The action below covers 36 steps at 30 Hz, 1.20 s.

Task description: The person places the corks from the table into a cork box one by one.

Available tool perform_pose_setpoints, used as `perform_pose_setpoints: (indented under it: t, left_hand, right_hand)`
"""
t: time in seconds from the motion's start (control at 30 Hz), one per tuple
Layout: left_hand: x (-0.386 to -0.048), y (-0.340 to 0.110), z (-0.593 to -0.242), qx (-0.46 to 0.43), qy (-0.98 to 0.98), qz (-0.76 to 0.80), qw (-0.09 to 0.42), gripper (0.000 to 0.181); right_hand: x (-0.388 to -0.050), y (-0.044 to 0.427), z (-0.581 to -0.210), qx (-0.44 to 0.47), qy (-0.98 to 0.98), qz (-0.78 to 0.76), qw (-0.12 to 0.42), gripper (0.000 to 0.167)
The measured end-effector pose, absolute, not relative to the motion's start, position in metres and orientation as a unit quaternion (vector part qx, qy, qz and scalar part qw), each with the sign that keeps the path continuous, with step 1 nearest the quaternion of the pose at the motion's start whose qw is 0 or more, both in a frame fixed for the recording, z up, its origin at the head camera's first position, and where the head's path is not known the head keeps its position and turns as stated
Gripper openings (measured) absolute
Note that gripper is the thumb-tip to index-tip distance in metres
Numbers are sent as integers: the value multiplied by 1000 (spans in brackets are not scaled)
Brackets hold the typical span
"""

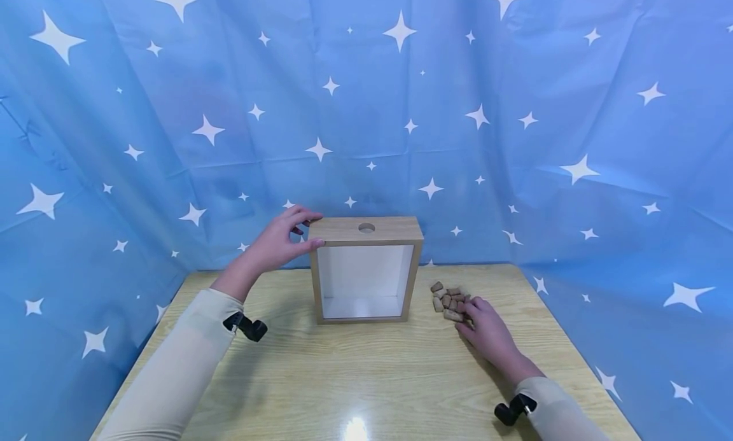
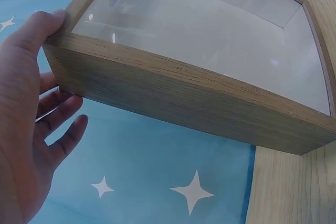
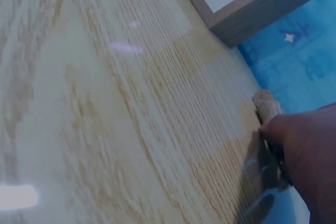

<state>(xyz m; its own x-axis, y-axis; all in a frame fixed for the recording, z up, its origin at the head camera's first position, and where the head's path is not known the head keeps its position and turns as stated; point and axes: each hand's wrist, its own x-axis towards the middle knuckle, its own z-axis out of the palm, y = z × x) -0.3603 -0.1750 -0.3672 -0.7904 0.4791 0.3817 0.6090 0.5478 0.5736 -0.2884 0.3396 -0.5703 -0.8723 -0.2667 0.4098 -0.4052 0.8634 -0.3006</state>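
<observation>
1 loose heap of corks (image 1: 453, 305) on the pale wood-grain surface (image 1: 298, 377), to the right of a wood-framed shadow box (image 1: 366, 282) and apart from it. Box stands upright, clear front facing the wearer, white inside, no cork visible within; 1 round hole (image 1: 366, 227) in its top. Starry blue cloth (image 1: 366, 113) hangs behind.

Left grip (image 1: 280, 240) has hold of the box at its upper left corner: thumb over the front edge, other fingers round towards the back. Right grip (image 1: 489, 331) is at the near right side of the heap, low to the surface. Right wrist view puts the thumb against 1 cork; the other fingers are hidden there, so cannot tell whether it has closed round that piece or only touches it.

Step in hand, as I judge it: box steadied on 1 side, cork being picked out on the other. Next move seems to call for a sure thumb-and-finger pinch on 1 cork and a clean lift. Neighbouring corks look loose, likely to roll if nudged.
</observation>
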Motion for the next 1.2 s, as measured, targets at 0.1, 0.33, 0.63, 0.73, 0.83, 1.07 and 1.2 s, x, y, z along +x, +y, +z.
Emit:
perform_pose_setpoints:
  t: [0.1, 0.33, 0.63, 0.73, 0.83, 1.07, 1.2]
  left_hand:
    - [-360, -175, -366, -307, -879, -355, 85, 62]
    - [-361, -174, -363, -297, -883, -357, 67, 64]
    - [-362, -174, -359, -282, -883, -372, 41, 64]
    - [-362, -173, -357, -279, -885, -372, 36, 64]
    - [-362, -173, -356, -278, -885, -372, 30, 65]
    - [-360, -174, -353, -273, -886, -375, 24, 66]
    - [-360, -174, -351, -272, -890, -366, 23, 67]
  right_hand:
    - [-290, 338, -571, 177, -948, 191, 184, 24]
    - [-291, 338, -572, 169, -948, 194, 188, 19]
    - [-292, 335, -558, 126, -948, 248, 154, 20]
    - [-294, 333, -549, 107, -947, 271, 139, 21]
    - [-294, 330, -538, 104, -943, 284, 135, 20]
    - [-298, 323, -513, 122, -925, 313, 176, 20]
    - [-302, 319, -494, 131, -908, 339, 210, 18]
